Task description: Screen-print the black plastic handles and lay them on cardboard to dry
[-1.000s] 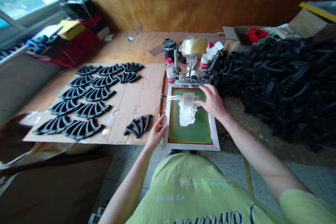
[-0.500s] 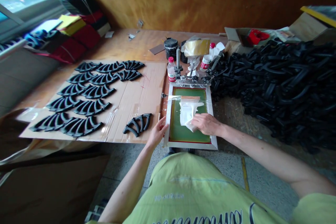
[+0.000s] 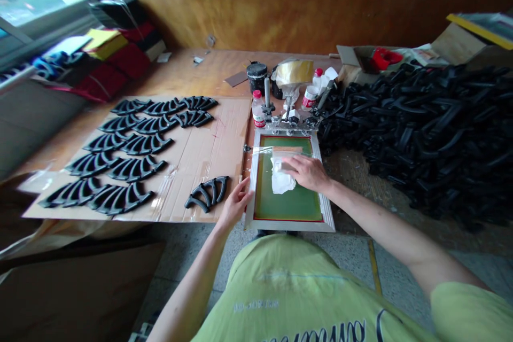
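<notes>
Silk-screen frame [image 3: 327, 208] with green mesh, seen from above, lying directly in front of the wearer's torso: an aluminium rail surrounds the mesh, and a hinge clamp [image 3: 289, 123] holds the far rail. Right hand [image 3: 306, 172] on the mesh, fingers extended and lying flat on a crumpled white cloth [image 3: 281, 183], which sits near the frame's centre. Left hand [image 3: 239, 203] at the near-left rail, well apart from the right, fingertips touching the metal; whether it grips the rail cannot be told.

Left of the frame, a cardboard sheet [image 3: 208, 149] bears one black arched plastic part [image 3: 207, 194] just beside the rail, with further such parts in paired rows [image 3: 132, 155] beyond it. Beyond the clamp, on a wooden table [image 3: 180, 72]: a red-capped plastic bottle [image 3: 258, 110] and a black ink tin [image 3: 257, 77]. Right of the frame: a large heap of black parts [image 3: 417, 133] — loosely piled, extending to the picture's edge.
</notes>
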A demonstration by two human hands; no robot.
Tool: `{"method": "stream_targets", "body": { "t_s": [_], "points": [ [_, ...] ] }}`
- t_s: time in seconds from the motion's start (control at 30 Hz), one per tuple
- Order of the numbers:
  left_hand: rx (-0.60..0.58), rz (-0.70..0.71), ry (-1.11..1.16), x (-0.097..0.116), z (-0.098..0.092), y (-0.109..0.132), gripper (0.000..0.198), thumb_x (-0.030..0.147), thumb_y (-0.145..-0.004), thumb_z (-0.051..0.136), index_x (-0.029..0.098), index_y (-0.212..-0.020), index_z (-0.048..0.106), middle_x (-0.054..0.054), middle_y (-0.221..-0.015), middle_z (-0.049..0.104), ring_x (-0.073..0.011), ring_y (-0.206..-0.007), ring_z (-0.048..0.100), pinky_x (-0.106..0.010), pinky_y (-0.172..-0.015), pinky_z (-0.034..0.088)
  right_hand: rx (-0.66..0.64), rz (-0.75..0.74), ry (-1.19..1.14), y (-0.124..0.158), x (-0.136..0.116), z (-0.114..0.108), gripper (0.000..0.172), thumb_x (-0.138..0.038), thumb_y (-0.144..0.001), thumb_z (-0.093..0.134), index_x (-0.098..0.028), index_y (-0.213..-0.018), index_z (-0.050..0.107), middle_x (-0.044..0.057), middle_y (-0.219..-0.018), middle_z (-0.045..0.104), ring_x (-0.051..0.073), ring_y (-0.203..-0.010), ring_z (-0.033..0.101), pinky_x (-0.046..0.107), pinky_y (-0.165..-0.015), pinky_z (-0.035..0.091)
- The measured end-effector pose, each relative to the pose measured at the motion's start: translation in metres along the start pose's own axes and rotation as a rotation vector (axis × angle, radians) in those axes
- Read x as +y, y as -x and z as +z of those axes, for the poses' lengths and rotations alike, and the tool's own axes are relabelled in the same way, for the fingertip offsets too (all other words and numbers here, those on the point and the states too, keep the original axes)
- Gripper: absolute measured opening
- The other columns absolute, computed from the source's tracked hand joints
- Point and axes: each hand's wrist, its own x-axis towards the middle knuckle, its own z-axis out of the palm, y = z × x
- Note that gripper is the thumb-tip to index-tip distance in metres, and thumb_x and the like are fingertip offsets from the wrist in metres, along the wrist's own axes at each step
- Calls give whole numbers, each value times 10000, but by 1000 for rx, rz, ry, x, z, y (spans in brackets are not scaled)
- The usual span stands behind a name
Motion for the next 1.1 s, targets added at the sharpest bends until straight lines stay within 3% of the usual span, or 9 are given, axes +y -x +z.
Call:
{"method": "stream_targets", "body": {
  "t_s": [0.13, 0.3, 0.4, 0.53, 0.7, 0.8, 0.87, 1.0, 1.1],
  "points": [
    [20, 38, 34, 36, -4, 9, 682, 650, -784, 641, 182, -1281, 636, 26, -631, 581, -112, -514, 500, -212, -462, 372, 209, 197, -12, -36, 35, -34, 489, -415, -928, 603, -265, -1389, 538, 67, -1040, 659, 212, -856, 616, 312, -745, 482],
    [89, 275, 199, 105, 9, 3, 544, 677, -915, 394, 231, -998, 694, -32, -798, 685, -145, -634, 628, -249, -543, 498, 599, 487, -123, -14, 113, -52, 401, -484, -990, 426, -174, -1146, 627, 70, -959, 644, 195, -842, 591, 343, -817, 484],
    [85, 446, 284, 148, 20, -12, 479, 632, -926, 430, 232, -1054, 660, -48, -923, 707, -145, -776, 675, -236, -609, 534, 459, 543, -176, 17, 114, -13, 375, -526, -961, 469, -182, -935, 618, 58, -855, 640, 194, -805, 585, 330, -781, 483],
    [47, 470, 263, 180, 29, -27, 528, 645, -934, 386, 236, -1191, 599, -69, -975, 711, -158, -890, 693, -218, -617, 537, 126, 336, -81, 49, 57, 56, 325, -512, -926, 555, -190, -898, 585, 99, -936, 641, 231, -894, 606, 338, -785, 483],
    [127, 292, 361, 124, 48, -10, 586, 653, -880, 518, 234, -1288, 553, -85, -1001, 727, -175, -851, 694, -239, -626, 551, 0, 462, 48, 51, 10, 73, 188, -302, -994, 455, -204, -862, 547, 95, -842, 649, 225, -815, 607, 317, -713, 451],
    [-210, -216, 278, 59, 71, 17, 642, 659, -762, 679, 146, -1147, 656, -167, -964, 733, -257, -812, 709, -308, -564, 562, 62, 491, -27, 52, -18, 61, 220, -288, -1018, 377, -212, -905, 549, 89, -834, 642, 229, -819, 603, 328, -724, 456],
    [-240, -362, 379, 24, 86, 33, 593, 645, -776, 675, 186, -1150, 654, -154, -1056, 724, -271, -917, 707, -331, -616, 583, 100, 356, -69, 57, -44, 59, 219, -278, -1014, 382, -216, -907, 562, 100, -896, 640, 235, -887, 594, 345, -792, 466],
    [23, -349, 637, -1, 86, 38, 392, 549, -862, 627, 175, -980, 652, -100, -1001, 726, -202, -860, 706, -314, -687, 593, 47, -76, -179, 60, -58, 60, 161, -216, -980, 458, -228, -957, 616, 77, -992, 659, 223, -969, 582, 355, -883, 468],
    [230, -267, 573, -5, 46, 29, 317, 464, -898, 609, 167, -1008, 620, -101, -1041, 727, -176, -804, 714, -285, -657, 585, 63, -33, -183, 53, 4, 52, 249, -138, -950, 431, -212, -1021, 658, 86, -1015, 668, 226, -996, 587, 358, -896, 474]
  ]
}}
